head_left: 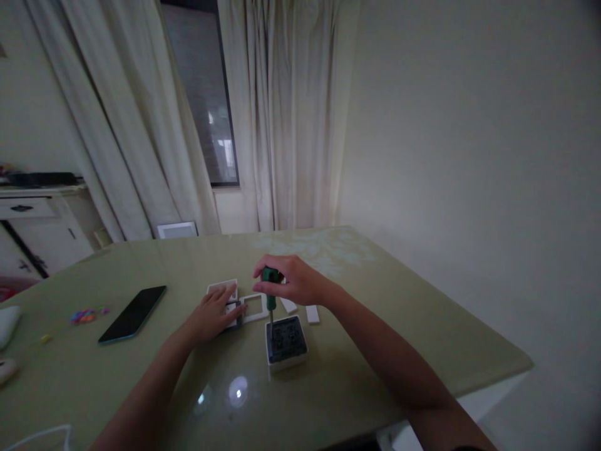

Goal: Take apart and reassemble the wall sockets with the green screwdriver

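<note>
My right hand [291,279] grips the green handle of a screwdriver [271,300]. The screwdriver stands nearly upright, its shaft running down to the left side of a dark module [287,340] set in a square white box [288,361]. This box looks like a wall switch box. My left hand [213,315] lies with fingers spread over a dark-and-white piece [236,321] and near a white plate [223,285], partly covering both. Beside them are an open white frame [253,307] and two small white panels, one [312,314] farther right and another [288,305] partly hidden behind my right hand.
A dark phone or tablet [133,314] lies on the glossy table [357,388], left of my left hand. Small colourful pieces [84,316], a yellow bit [46,339] and white objects [8,326] lie farther left. A wall [460,156] borders the table's right side.
</note>
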### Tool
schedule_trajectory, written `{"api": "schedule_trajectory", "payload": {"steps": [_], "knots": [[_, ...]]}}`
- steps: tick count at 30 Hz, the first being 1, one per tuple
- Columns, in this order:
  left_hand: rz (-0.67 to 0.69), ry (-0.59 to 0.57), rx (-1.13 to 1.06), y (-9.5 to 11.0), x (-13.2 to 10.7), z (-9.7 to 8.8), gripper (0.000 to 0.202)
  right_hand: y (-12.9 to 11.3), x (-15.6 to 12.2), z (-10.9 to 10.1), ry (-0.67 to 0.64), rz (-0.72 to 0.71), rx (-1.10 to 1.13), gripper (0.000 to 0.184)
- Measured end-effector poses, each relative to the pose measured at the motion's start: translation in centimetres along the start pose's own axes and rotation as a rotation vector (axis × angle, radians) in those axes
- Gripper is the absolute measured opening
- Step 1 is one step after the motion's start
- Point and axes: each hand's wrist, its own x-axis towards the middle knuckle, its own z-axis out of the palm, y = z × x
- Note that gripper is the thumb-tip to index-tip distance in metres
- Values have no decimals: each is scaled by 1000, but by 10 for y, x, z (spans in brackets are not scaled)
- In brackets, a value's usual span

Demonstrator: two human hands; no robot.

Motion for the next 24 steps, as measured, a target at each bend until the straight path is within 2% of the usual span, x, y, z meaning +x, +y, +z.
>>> {"api": "schedule_trajectory", "payload": {"steps": [5,8,11,15,17,21,24], "knots": [[8,60,-4,7,5,-8,67,2,0,0,-5,-5,7,29],[47,111,18,20,-6,-16,67,1,0,0,-9,9,-2,29],[145,92,26,38,-17,-21,62,1,0,-1,-4,14,1,28],[216,67,-1,55,-18,-17,31,2,-1,-1,2,12,6,27],[229,81,14,59,-12,-13,22,3,-1,-2,1,9,6,26],[254,132,17,70,-8,-12,23,1,-1,-3,-13,-3,-1,26],[307,159,-152,86,-19,-20,32,-1,-1,-5,-21,-8,-6,26]]}}
